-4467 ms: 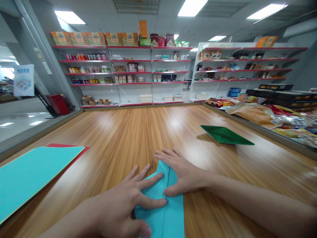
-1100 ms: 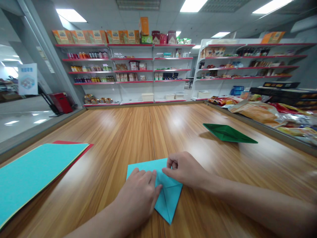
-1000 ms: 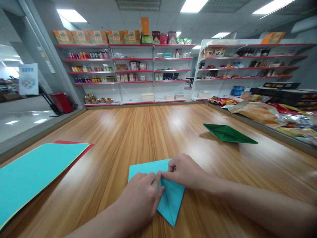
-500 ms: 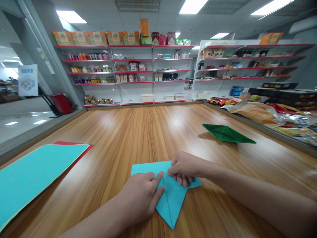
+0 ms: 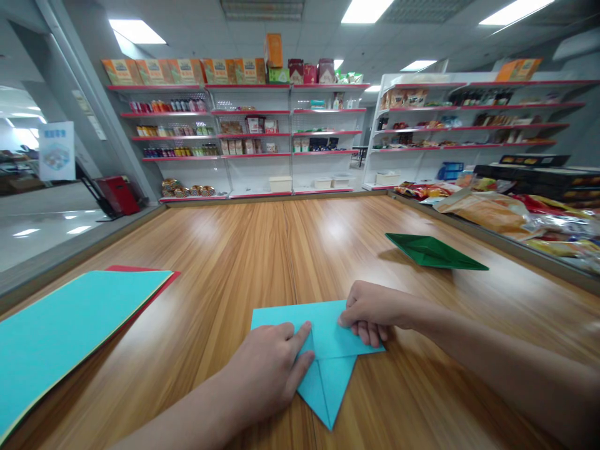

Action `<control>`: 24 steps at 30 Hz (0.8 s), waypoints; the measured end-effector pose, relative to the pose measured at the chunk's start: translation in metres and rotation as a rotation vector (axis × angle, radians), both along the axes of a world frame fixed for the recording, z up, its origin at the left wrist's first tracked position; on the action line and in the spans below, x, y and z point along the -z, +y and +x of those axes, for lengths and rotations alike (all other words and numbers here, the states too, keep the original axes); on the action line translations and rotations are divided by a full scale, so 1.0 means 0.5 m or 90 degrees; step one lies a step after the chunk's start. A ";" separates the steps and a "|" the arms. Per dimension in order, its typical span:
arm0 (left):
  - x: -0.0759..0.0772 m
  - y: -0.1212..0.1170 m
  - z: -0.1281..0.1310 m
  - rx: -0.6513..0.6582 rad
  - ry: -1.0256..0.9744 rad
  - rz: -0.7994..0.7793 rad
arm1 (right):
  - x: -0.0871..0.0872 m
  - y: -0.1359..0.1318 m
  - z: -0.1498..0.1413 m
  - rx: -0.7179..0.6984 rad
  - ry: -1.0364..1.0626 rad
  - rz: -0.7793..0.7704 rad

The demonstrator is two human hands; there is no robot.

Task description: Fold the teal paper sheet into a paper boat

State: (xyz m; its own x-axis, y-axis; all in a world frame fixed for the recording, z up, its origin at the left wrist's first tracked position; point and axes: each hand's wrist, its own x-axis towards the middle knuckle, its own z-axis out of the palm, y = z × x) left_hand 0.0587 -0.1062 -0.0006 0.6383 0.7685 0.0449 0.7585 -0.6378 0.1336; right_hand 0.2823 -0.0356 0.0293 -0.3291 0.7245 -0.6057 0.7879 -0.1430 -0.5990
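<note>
A sheet of light blue paper lies on the wooden table in front of me, folded into a wide flat band with a triangle pointing towards me. My left hand rests on its left part, index finger stretched out and thumb apart, pressing the paper down. On the right part of the band, my right hand is closed, its fingers curled and its thumb side against the paper. Part of the folded paper is hidden beneath both hands.
A stack of coloured sheets, light blue on top, lies at the left. A folded green paper piece sits at the right. Snack packets lie beyond the table's right edge. Stocked shelves stand behind the table.
My right hand has slid to the right along the blue paper, away from my left hand, and the right flap now lies flatter. The left hand has stayed in place.
</note>
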 end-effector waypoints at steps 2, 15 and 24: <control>0.001 0.000 0.000 -0.005 0.002 0.000 | 0.003 0.003 0.007 -0.014 0.000 0.000; -0.001 0.000 -0.002 -0.012 -0.002 -0.006 | 0.009 0.013 0.031 -0.048 -0.022 -0.010; 0.000 0.000 0.000 -0.010 0.003 -0.008 | 0.012 0.034 0.063 -0.093 -0.064 -0.048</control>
State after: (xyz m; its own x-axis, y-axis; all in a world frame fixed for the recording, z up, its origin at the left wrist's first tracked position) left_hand 0.0588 -0.1063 -0.0009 0.6258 0.7793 0.0318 0.7694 -0.6235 0.1386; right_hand 0.3139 -0.0185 0.0232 -0.3625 0.6242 -0.6921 0.8589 -0.0646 -0.5081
